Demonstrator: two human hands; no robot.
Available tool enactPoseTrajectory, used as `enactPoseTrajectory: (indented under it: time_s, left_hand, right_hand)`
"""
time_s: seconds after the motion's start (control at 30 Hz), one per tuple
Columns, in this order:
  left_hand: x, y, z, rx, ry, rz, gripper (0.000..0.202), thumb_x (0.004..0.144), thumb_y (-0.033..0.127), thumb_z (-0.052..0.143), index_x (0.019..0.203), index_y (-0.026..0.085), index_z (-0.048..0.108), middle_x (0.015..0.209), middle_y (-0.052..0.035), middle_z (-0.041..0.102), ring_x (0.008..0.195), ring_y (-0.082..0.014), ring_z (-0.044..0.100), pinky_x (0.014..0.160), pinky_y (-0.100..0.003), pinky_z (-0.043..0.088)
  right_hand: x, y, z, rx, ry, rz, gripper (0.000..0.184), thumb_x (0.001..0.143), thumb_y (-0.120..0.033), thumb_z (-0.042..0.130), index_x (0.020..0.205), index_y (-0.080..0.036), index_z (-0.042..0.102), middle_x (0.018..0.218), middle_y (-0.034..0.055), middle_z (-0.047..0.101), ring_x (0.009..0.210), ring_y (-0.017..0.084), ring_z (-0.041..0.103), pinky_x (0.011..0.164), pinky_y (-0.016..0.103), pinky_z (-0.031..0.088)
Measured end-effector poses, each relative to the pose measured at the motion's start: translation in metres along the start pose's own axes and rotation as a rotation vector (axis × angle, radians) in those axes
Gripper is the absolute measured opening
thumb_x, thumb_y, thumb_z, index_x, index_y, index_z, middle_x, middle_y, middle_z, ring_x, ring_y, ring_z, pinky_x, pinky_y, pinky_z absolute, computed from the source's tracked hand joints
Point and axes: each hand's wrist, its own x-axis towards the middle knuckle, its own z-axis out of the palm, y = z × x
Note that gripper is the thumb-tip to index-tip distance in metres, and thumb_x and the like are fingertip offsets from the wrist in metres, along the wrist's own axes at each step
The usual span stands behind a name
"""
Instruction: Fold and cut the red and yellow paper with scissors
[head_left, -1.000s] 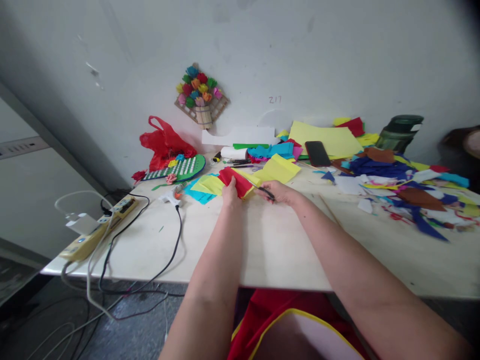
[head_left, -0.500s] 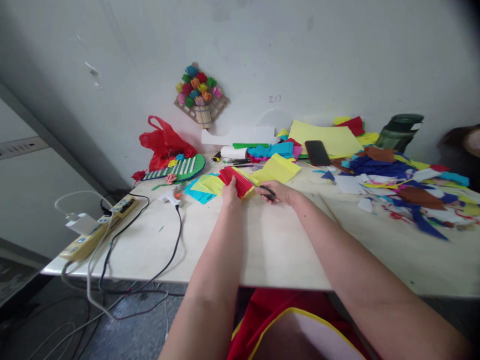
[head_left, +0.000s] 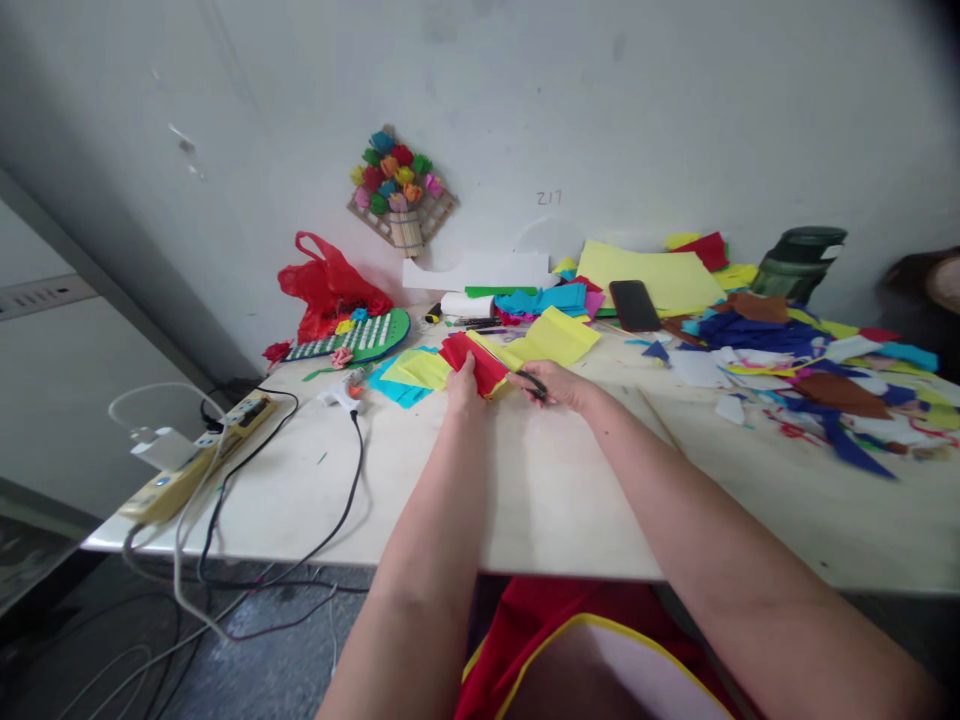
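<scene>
My left hand (head_left: 462,388) grips a folded red paper (head_left: 471,359) with a yellow edge, lifted a little over the pale table (head_left: 420,480). My right hand (head_left: 559,384) is closed round black-handled scissors (head_left: 527,381), whose blades point left into the red paper. Yellow sheets (head_left: 551,338) and a turquoise sheet (head_left: 396,386) lie flat just behind and to the left of both hands.
A hot glue gun (head_left: 341,393) with a black cord lies left of my hands, a power strip (head_left: 196,452) at the table's left edge. Along the wall sit a red bag (head_left: 327,287), a phone (head_left: 634,305), a dark bottle (head_left: 796,264) and scattered paper scraps (head_left: 810,370). Another person (head_left: 926,300) is at far right.
The scissors in my right hand have closed and shifted slightly left along the red paper's edge. My left hand keeps its grip in the same spot.
</scene>
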Motion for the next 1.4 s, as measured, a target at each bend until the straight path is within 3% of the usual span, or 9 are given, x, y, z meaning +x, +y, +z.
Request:
enactPoseTrajectory:
  time_s: [1.0,1.23,1.4]
  left_hand:
    - [0.002,0.002,0.0,0.03,0.075,0.012,0.006,0.075,0.018,0.059,0.076,0.013,0.056,0.069,-0.0035,0.063,0.057,-0.0118,0.061,0.065,-0.028,0.053]
    - [0.007,0.0,-0.002,0.036,0.067,0.0,0.009,0.075,0.02,0.06,0.08,0.013,0.057,0.07,-0.0042,0.063,0.062,-0.0134,0.062,0.068,-0.029,0.053]
    - [0.004,0.001,-0.002,0.05,0.076,-0.001,0.008,0.076,0.02,0.059,0.079,0.013,0.056,0.069,-0.0039,0.063,0.062,-0.0135,0.062,0.068,-0.029,0.052]
  right_hand:
    - [0.007,0.004,0.005,0.013,0.065,0.004,0.032,0.067,-0.033,0.07,0.06,-0.016,0.044,0.038,-0.008,0.043,0.029,0.003,0.034,0.03,0.015,0.029]
    - [0.005,0.003,0.004,0.007,0.033,0.022,0.035,0.065,-0.039,0.071,0.073,-0.017,0.045,0.042,-0.0056,0.052,0.029,0.006,0.042,0.029,0.017,0.034]
    - [0.0,0.0,0.002,-0.028,0.061,-0.008,0.046,0.061,-0.04,0.073,0.082,-0.02,0.038,0.045,-0.0059,0.056,0.03,0.01,0.049,0.027,0.016,0.031]
